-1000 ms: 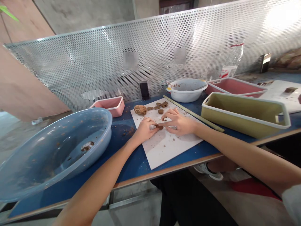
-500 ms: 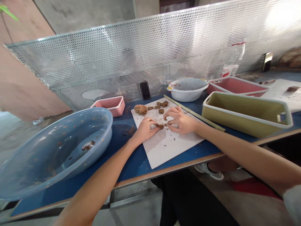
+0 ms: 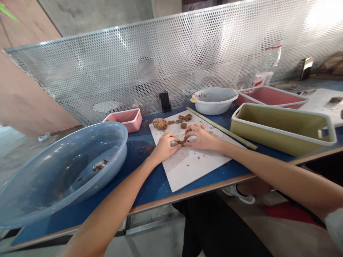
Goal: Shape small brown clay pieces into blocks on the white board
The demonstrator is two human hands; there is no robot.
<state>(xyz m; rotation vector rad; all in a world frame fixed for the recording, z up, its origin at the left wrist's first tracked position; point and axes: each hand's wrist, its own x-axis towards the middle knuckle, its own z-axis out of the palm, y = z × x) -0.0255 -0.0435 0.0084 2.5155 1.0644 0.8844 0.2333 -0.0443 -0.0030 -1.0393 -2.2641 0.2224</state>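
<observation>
Entry: small clay piece point(image 3: 182, 142), frame centre, pinched from both sides just above a white board point(image 3: 193, 167).

Left hand point(image 3: 164, 146) and right hand point(image 3: 201, 137) meet fingertip to fingertip, both nearly closed on the piece. The heels of both hands rest low on the board, probably to steady the fine pinch. Above centre on the board's far edge, a rough clay lump point(image 3: 160, 123) and several cut pieces point(image 3: 183, 120) lie within reach, apparently as stock. A thin rod point(image 3: 223, 129) lies along the board's right edge. A blue basin point(image 3: 64, 171) with scraps sits lower left, and an olive tray point(image 3: 281, 134) sits to the right.
</observation>
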